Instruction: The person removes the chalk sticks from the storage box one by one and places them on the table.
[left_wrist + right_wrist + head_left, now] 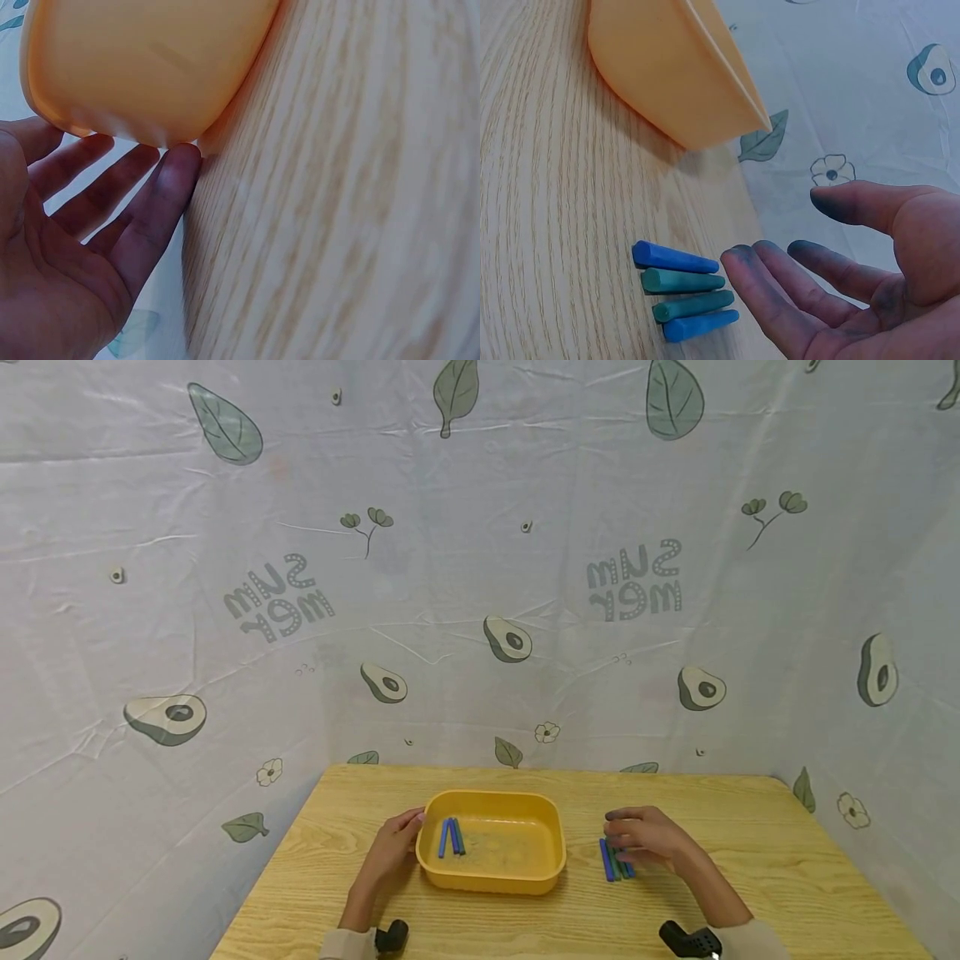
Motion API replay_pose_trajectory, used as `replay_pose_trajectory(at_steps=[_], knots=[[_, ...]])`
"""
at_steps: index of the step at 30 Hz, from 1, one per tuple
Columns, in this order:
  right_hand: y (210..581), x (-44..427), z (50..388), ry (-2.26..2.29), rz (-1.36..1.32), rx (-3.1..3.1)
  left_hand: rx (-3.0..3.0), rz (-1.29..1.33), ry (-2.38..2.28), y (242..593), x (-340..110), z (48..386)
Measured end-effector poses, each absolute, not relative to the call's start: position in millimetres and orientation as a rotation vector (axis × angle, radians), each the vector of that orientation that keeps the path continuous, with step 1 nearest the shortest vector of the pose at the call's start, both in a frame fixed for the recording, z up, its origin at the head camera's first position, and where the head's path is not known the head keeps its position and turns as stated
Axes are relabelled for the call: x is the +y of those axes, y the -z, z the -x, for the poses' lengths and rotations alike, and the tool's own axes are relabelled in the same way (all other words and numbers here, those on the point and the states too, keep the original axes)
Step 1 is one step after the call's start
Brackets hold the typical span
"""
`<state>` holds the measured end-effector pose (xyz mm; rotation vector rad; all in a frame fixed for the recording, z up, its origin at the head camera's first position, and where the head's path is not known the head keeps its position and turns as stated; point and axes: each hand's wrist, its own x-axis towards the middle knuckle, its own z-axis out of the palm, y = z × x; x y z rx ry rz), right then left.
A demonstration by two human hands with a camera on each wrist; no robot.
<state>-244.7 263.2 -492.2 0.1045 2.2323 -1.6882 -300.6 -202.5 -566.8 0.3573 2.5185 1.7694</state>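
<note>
Now I see the right hand [651,837] loose and empty, four sticks [684,282] just beside it; a clumsy brush could scatter them. The left hand [397,841], ungripping, merely touches the tub [495,885], which might slide.

In the head view, the blue and green sticks [607,862] at the right are partly covered by the right grip [649,837]; whether they are touched cannot be told. The sleeves [349,943] and the near side of the surface [480,935] are cut off below. In both wrist views, the yellow tub [150,67] is cropped by the top edge.
</note>
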Motion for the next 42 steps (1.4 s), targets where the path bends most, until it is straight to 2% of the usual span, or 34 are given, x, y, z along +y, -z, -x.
replay_pose_trajectory(at_steps=[42], knots=[[460,200,268,1.812,0.001,2.166,2.482,-0.348,-1.816,564,-201,298]])
